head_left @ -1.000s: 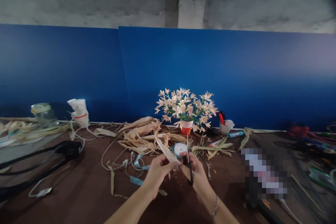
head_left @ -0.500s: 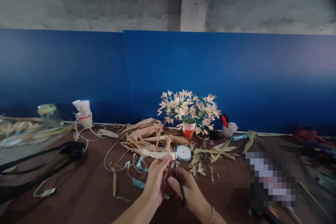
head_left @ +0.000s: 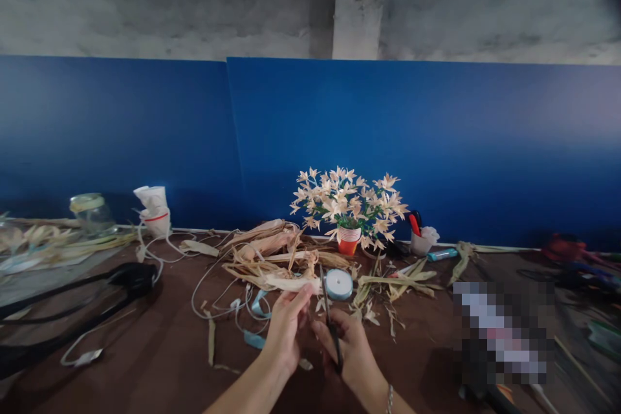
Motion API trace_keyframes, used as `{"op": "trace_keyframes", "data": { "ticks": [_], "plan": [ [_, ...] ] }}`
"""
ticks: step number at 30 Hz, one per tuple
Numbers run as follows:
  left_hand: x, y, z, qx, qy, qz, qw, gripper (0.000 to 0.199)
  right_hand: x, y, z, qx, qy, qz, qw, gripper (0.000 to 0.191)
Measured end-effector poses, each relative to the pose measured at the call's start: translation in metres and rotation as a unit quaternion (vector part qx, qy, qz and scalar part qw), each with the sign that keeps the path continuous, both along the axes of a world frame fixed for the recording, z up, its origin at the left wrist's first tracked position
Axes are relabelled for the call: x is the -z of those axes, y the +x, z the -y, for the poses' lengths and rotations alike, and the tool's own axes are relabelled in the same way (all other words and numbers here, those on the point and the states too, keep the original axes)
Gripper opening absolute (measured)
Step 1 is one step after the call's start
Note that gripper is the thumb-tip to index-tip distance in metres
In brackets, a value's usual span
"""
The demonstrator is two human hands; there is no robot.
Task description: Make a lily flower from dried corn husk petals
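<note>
My left hand point(head_left: 287, 323) pinches a pale strip of dried corn husk point(head_left: 294, 284) between thumb and fingers. In my right hand point(head_left: 353, 350) is a pair of scissors point(head_left: 334, 330) with dark handles, its blades pointing up and away from me. The blades stand at the right end of the husk strip; whether they touch it I cannot tell. Just beyond them lies a white and light-blue spool of ribbon point(head_left: 338, 284). A heap of dried husks point(head_left: 272, 239) spreads behind my left hand.
Husk flowers stand in a red and white cup point(head_left: 349, 240) at the back. Husk scraps point(head_left: 398, 281) lie right of the spool. White cables point(head_left: 198, 297), a black strap-like object point(head_left: 130, 278) and a glass jar point(head_left: 92, 213) are on the left. A blue partition point(head_left: 339, 116) closes the back.
The scissors have tilted slightly, and their blade tips have moved a little left and up. Both hands stay almost in place, still holding the husk strip and the scissors.
</note>
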State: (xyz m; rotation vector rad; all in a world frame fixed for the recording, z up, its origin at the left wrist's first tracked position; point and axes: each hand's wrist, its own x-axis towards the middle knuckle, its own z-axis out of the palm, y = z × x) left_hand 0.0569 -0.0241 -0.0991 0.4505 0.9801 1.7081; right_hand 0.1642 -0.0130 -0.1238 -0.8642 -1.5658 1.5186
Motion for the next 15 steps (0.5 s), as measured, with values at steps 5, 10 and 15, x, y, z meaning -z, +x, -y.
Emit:
{"op": "trace_keyframes", "data": {
  "ticks": [5, 10, 15],
  "plan": [
    [-0.002, -0.003, 0.000, 0.071, 0.032, -0.009, 0.997, 0.024, -0.010, 0.007, -0.004, 0.032, 0.009, -0.051, 0.998, 0.036],
    [0.000, -0.002, -0.001, 0.156, 0.036, -0.098, 0.982, 0.035, -0.011, 0.012, -0.009, 0.030, -0.019, -0.104, 0.994, 0.034],
    [0.004, 0.000, -0.001, 0.199, 0.042, -0.156, 0.967, 0.033, -0.007, 0.014, -0.012, 0.043, -0.018, -0.081, 0.996, 0.038]
  ]
}}
